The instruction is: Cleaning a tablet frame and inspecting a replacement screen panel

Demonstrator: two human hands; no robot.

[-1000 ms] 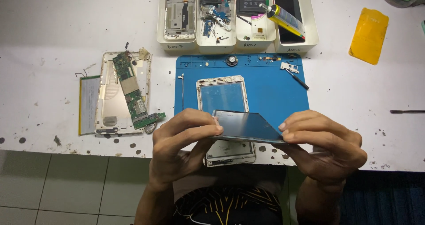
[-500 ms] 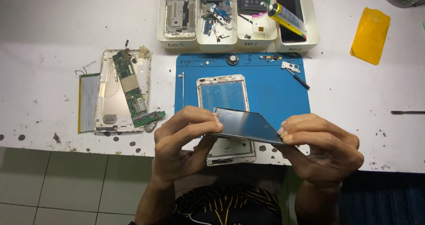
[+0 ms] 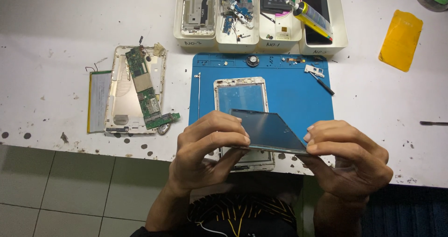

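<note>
Both hands hold a dark glass screen panel (image 3: 267,129) flat above the table's near edge. My left hand (image 3: 205,148) pinches its left end, thumb below and fingers on top. My right hand (image 3: 347,155) grips its right end the same way. Directly under the panel lies a white phone frame (image 3: 241,97) with a see-through window, resting on a blue work mat (image 3: 298,101). The frame's lower part is hidden by the panel and my hands.
An opened tablet back (image 3: 122,99) with a green circuit board (image 3: 145,92) lies left of the mat. White trays (image 3: 219,36) with phone parts and a glue tube (image 3: 311,17) stand at the back. A yellow sheet (image 3: 400,40) lies far right; a small screwdriver (image 3: 323,85) is on the mat.
The hands and the panel have stayed almost in place; the panel has tilted slightly and my fingers have shifted a little on its ends.
</note>
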